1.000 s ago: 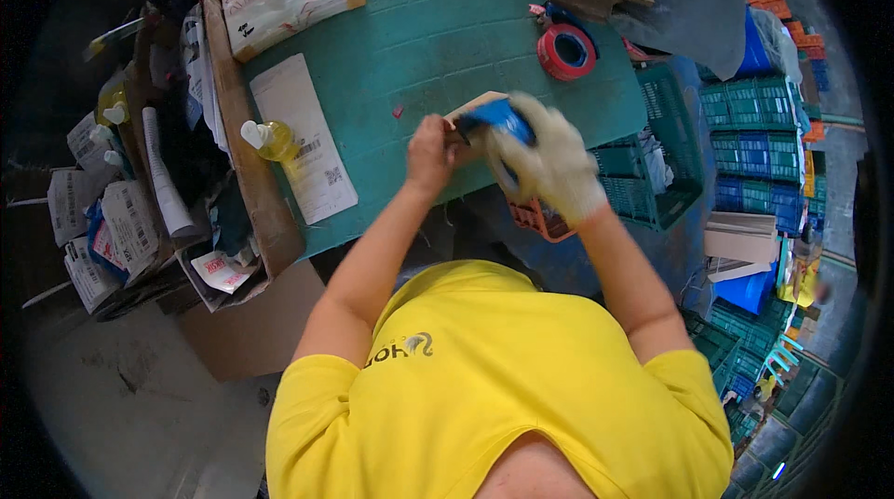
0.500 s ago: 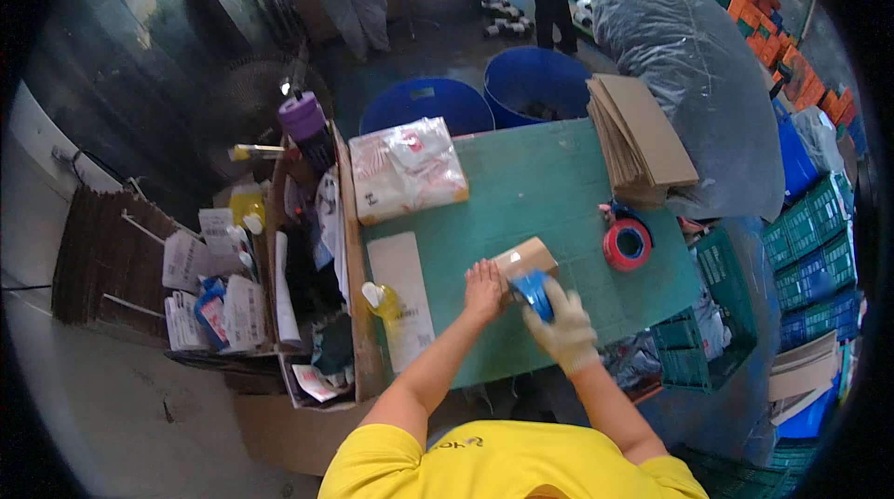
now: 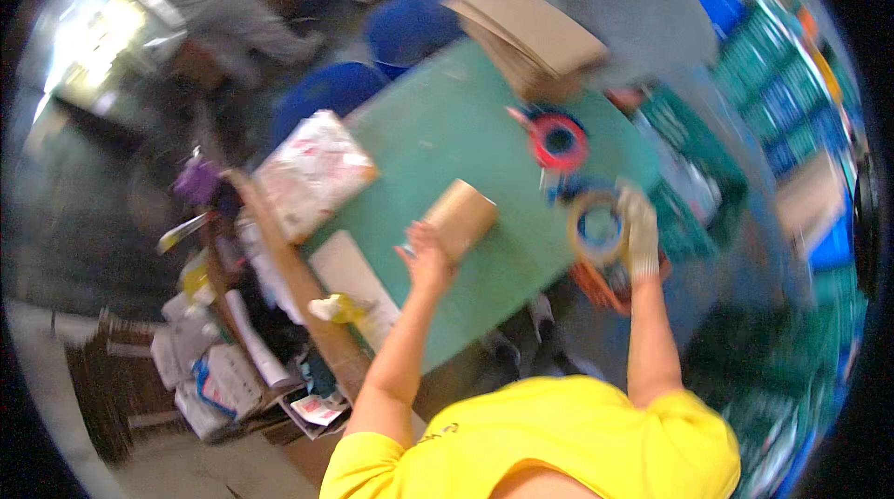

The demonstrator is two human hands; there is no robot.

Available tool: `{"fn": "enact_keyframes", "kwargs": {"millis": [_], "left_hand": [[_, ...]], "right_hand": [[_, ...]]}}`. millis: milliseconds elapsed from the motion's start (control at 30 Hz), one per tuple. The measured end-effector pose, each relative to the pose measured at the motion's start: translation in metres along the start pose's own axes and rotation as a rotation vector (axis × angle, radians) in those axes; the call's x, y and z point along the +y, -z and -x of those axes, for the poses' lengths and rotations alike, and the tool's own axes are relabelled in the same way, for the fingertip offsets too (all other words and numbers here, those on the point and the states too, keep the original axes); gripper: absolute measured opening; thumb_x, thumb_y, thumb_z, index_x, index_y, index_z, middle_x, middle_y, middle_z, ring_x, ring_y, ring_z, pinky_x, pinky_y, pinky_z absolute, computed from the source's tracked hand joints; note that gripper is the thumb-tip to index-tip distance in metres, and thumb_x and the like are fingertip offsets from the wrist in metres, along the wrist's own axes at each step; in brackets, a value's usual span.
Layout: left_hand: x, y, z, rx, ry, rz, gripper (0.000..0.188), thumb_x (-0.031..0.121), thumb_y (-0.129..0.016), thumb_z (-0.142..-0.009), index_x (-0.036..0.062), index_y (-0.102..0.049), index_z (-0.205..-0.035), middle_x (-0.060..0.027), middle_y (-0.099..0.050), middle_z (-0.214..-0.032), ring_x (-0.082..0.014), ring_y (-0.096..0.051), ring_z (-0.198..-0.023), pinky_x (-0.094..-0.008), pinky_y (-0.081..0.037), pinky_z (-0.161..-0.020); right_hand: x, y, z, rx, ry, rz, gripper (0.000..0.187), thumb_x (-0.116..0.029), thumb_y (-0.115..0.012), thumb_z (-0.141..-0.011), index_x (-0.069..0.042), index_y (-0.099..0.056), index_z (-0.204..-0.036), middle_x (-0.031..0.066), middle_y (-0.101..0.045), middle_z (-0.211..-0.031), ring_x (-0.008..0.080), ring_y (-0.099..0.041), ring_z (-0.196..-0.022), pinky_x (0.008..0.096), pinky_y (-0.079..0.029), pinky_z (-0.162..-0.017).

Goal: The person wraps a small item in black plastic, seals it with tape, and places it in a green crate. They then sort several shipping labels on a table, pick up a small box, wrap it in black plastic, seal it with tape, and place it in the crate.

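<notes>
A small brown cardboard box (image 3: 464, 218) lies at an angle on the green tabletop (image 3: 410, 150). My bare left hand (image 3: 429, 260) rests against its near left end, thumb spread away from the fingers. Off the table's right side, my gloved right hand (image 3: 639, 234) grips a tape dispenser (image 3: 596, 227) with a wide tan roll and blue parts. Blur hides how the gloved fingers wrap its handle. Just beyond sits a second tape dispenser with a red roll (image 3: 559, 142), on the table.
Flat brown cardboard pieces (image 3: 531, 29) are stacked at the far edge. A white plastic-wrapped pack (image 3: 315, 173), a pale sheet (image 3: 354, 280) and a yellow bottle (image 3: 337, 308) lie left, beside an open carton of supplies (image 3: 303, 289). Blue tubs (image 3: 410, 29) stand behind; green crates (image 3: 694, 164) stand right.
The view has swung round to the right. My right hand has carried the tape dispenser off the box and out to the right. My left hand stays at the box, its thumb now further apart.
</notes>
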State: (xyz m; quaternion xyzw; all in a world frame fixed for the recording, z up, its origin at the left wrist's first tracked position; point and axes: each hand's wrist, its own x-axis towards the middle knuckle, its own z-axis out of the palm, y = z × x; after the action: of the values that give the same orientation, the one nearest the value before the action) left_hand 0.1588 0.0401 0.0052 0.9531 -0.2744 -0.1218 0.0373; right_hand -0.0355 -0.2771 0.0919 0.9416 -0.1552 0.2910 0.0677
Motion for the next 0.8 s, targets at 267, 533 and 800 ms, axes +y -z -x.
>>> {"fn": "enact_keyframes", "kwargs": {"millis": [267, 533, 800], "left_hand": [[0.097, 0.009, 0.053, 0.121, -0.38, 0.278, 0.094, 0.018, -0.077, -0.067, 0.0034, -0.023, -0.142, -0.0241, -0.017, -0.148, -0.0433, -0.015, -0.137, -0.0579, -0.016, -0.107], [0.279, -0.132, 0.065, -0.389, -0.583, 0.397, 0.056, 0.014, -0.066, -0.079, 0.0025, -0.047, -0.13, -0.0247, -0.028, -0.143, -0.0437, -0.03, -0.13, -0.0481, -0.029, -0.106], [0.312, -0.351, -0.11, -0.194, -0.39, -0.344, 0.049, 0.025, -0.059, -0.088, -0.0006, -0.047, -0.128, -0.0195, -0.043, -0.135, -0.0383, -0.043, -0.122, -0.046, -0.034, -0.103]], "right_hand": [[0.116, -0.136, -0.004, 0.136, -0.874, -0.145, 0.045, -0.002, -0.056, -0.079, -0.009, -0.049, -0.123, 0.0162, -0.055, -0.121, 0.0343, -0.051, -0.115, 0.0415, -0.043, -0.094], [0.189, -0.104, 0.064, 0.273, -0.826, -0.395, 0.051, -0.049, -0.047, -0.088, -0.013, -0.055, -0.122, 0.0213, -0.054, -0.118, 0.0376, -0.049, -0.113, 0.0442, -0.041, -0.094], [0.167, -0.172, 0.359, -0.351, -1.379, -0.622, 0.038, -0.032, -0.056, -0.088, -0.008, -0.058, -0.117, 0.0186, -0.058, -0.11, 0.0339, -0.058, -0.1, 0.0382, -0.046, -0.085]]}}
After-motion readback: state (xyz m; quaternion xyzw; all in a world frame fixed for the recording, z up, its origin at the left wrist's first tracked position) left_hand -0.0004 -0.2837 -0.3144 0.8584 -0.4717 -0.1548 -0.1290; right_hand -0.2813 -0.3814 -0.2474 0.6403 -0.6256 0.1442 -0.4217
